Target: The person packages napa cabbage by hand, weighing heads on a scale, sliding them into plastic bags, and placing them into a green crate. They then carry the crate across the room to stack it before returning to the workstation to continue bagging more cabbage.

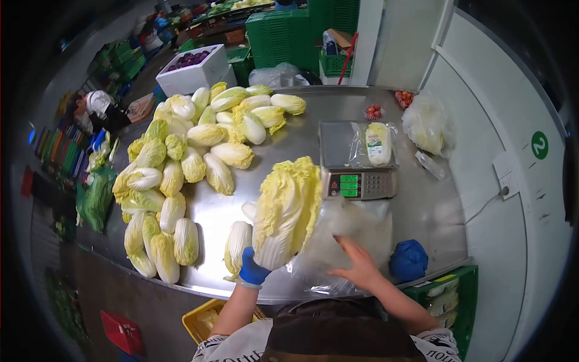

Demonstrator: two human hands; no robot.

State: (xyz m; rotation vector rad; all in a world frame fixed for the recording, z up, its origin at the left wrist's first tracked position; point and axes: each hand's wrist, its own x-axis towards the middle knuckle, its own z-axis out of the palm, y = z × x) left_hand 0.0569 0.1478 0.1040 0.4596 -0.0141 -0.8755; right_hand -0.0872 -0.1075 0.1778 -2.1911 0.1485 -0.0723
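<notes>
My left hand (254, 269), in a blue glove, grips the base of a large napa cabbage (284, 211) with yellow ruffled leaves, held up over the steel table. Bare and with its fingers apart, my right hand (358, 263) is over clear plastic bags (368, 232) lying flat on the table. A smaller cabbage (239, 246) lies beside my left hand. Beyond the bags, a digital scale (360, 184) with green displays carries a wrapped, labelled cabbage (378, 145).
Many cabbages (172, 179) cover the left of the steel table (205, 217). A blue bundle (409, 260) sits at the right, near a green crate (464, 301). Red fruit (374, 112) and a plastic bag (427, 123) lie at the back. A person (99, 108) is far left.
</notes>
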